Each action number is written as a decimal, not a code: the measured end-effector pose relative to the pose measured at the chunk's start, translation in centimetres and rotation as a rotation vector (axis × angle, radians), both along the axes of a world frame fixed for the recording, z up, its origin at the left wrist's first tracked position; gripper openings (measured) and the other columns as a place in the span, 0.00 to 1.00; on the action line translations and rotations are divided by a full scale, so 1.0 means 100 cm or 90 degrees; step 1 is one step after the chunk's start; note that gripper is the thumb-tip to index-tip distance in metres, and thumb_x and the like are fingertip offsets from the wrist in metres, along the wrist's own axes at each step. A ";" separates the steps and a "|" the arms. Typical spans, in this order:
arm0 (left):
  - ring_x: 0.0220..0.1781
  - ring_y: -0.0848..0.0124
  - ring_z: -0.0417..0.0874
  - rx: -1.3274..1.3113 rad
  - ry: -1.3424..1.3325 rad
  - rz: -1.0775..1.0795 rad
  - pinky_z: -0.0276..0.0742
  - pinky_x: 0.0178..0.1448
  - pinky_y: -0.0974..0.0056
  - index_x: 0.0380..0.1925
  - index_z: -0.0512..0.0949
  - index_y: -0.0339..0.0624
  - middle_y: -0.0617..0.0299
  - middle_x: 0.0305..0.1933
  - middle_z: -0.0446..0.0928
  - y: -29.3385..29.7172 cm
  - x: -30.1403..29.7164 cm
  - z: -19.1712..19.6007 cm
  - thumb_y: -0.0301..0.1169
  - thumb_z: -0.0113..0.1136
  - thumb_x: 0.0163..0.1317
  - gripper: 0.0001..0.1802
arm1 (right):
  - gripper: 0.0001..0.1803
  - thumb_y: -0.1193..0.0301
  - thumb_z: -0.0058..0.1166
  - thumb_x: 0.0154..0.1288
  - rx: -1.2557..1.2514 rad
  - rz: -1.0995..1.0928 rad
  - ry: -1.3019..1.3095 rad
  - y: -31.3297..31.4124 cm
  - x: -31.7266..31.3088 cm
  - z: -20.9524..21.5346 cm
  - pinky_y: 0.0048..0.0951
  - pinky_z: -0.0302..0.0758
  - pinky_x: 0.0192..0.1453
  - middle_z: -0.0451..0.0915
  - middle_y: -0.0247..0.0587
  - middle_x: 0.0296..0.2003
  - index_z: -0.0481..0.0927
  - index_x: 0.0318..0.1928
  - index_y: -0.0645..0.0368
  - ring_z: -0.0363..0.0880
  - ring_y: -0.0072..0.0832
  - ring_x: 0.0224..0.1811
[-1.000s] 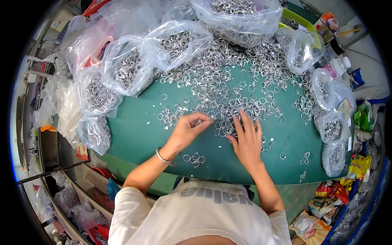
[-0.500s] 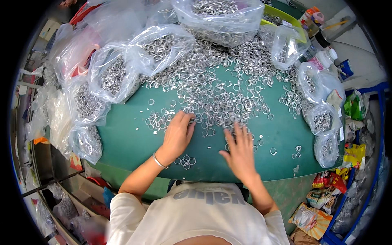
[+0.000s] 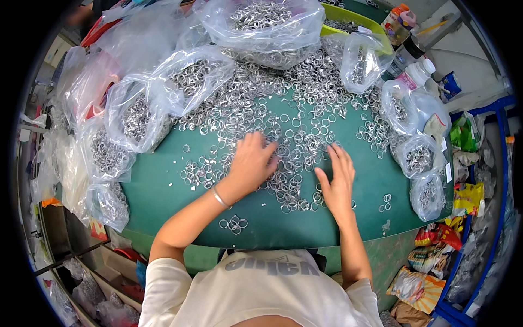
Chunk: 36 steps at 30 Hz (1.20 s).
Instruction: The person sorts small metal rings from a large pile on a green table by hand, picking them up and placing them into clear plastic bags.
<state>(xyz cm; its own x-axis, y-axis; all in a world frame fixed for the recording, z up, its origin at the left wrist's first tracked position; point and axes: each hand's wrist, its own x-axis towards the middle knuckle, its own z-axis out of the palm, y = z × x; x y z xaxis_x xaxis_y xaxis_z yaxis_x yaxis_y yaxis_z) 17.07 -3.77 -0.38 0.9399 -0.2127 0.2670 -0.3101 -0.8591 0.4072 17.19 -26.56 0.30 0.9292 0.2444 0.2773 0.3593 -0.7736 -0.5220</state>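
Note:
Silver-coloured metal rings (image 3: 310, 144) lie in a wide spread over the green tabletop (image 3: 152, 191). Palm down, my left hand (image 3: 251, 162) rests among them, its thumb apart from its fingers; the fingertips are partly lost against the rings. My right hand (image 3: 339, 182) is at the right side of the spread, fingers stretched forward and thumb held out, with nothing seen in it. Between the hands, a bunch of rings (image 3: 294, 199) reaches toward the near edge. A small cluster of rings (image 3: 233, 224) sits apart, near my left forearm.
Clear plastic bags of rings line the left side, such as one bag (image 3: 139, 117), and a large bag (image 3: 261, 32) stands at the back. More bags (image 3: 419, 158) edge the right side. Behind is a yellow-green tray (image 3: 376, 30); bottles (image 3: 417, 73) stand at back right.
My left hand has moved forward and to the right over the rings, and its thumb shows apart. My right hand has shifted right. More rings lie between the hands nearer me. The view has shifted slightly.

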 end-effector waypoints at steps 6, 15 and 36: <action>0.40 0.59 0.68 0.039 0.017 0.116 0.63 0.42 0.58 0.45 0.78 0.44 0.56 0.35 0.66 0.025 -0.014 0.014 0.24 0.59 0.53 0.17 | 0.32 0.63 0.62 0.55 -0.065 0.206 0.079 0.033 -0.008 -0.005 0.53 0.57 0.67 0.54 0.55 0.67 0.69 0.60 0.58 0.54 0.51 0.69; 0.40 0.59 0.67 -0.077 0.057 -0.044 0.63 0.45 0.59 0.50 0.76 0.43 0.56 0.36 0.66 0.004 -0.024 0.027 0.31 0.64 0.54 0.21 | 0.24 0.66 0.63 0.54 -0.065 0.414 0.130 0.023 -0.040 0.022 0.50 0.62 0.65 0.60 0.48 0.65 0.76 0.52 0.58 0.58 0.46 0.68; 0.39 0.57 0.71 -0.087 0.197 -0.170 0.68 0.44 0.57 0.50 0.76 0.42 0.55 0.35 0.68 0.005 -0.050 0.040 0.30 0.65 0.53 0.22 | 0.14 0.80 0.57 0.53 -0.017 0.188 0.001 0.010 0.016 0.006 0.37 0.68 0.47 0.74 0.43 0.45 0.79 0.43 0.61 0.70 0.39 0.44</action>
<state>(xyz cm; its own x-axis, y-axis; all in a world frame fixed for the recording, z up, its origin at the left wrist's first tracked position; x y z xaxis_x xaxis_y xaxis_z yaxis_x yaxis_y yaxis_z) 12.09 -3.31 3.57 0.8969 -0.4417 0.0234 -0.3594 -0.6969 0.6207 18.82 -25.52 0.87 0.8175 0.5108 0.2660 0.5697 -0.6494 -0.5037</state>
